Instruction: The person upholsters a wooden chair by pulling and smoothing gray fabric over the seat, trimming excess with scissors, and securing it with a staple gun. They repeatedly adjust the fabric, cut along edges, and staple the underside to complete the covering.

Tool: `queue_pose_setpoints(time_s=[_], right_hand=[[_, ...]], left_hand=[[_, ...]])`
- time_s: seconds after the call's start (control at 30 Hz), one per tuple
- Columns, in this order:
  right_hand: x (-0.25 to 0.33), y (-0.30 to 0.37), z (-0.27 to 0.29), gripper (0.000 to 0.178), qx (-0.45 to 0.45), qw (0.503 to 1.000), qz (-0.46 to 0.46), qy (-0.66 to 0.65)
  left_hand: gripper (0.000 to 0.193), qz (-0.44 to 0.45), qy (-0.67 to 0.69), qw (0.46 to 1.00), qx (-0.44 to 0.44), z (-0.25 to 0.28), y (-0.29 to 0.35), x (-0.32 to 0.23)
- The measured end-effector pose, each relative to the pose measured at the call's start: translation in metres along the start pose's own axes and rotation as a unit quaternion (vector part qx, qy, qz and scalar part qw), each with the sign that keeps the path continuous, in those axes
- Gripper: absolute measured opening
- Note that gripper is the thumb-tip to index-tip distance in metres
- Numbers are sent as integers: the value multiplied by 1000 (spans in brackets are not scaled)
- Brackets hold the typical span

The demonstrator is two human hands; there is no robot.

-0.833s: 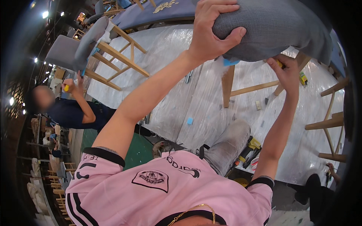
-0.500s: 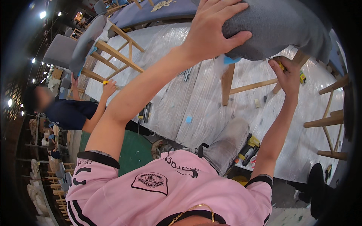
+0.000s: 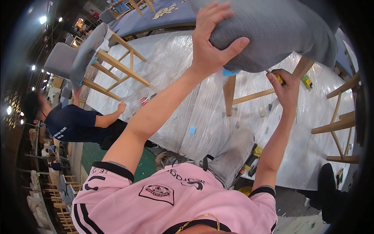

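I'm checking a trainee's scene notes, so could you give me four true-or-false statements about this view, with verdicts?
1. The left hand touches gray chair upholstery. True.
2. Both hands are empty. False: the right hand holds a yellow-handled tool.
3. A small blue square lies on clear plastic sheeting. True.
4. Everyone in view wears pink. False: the co-worker at the picture's left wears a dark shirt.

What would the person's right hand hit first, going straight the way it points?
Likely the grey fabric, at its lower edge: the right hand and its yellow-handled tool point up toward it, though depth is unclear.
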State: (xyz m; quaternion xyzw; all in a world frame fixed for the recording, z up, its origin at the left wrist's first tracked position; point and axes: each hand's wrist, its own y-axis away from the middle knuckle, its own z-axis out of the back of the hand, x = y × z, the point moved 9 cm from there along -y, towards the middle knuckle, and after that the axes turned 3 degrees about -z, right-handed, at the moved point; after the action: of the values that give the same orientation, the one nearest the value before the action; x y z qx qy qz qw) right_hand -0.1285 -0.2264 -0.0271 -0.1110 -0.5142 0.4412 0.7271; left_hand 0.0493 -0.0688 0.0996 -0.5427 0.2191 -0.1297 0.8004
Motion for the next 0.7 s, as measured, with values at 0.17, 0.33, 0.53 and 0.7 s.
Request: queue_pose_setpoints(time_s=[0.17, 0.33, 0.53, 0.7], right_hand=[[4, -22, 10, 37, -8, 999, 39, 32], [-8, -25, -6, 37, 2, 997, 70, 30], [-5, -26, 20, 31, -22, 986, 130, 103], [0, -32, 26, 28, -57, 967, 192, 155]], left_hand=[[51, -61, -31, 998, -2, -6, -2, -5], [50, -65, -41, 997, 8, -5, -2, -7], [51, -65, -8, 997, 37, -3, -8, -10], [51, -69, -15, 997, 25, -7, -5, -7]])
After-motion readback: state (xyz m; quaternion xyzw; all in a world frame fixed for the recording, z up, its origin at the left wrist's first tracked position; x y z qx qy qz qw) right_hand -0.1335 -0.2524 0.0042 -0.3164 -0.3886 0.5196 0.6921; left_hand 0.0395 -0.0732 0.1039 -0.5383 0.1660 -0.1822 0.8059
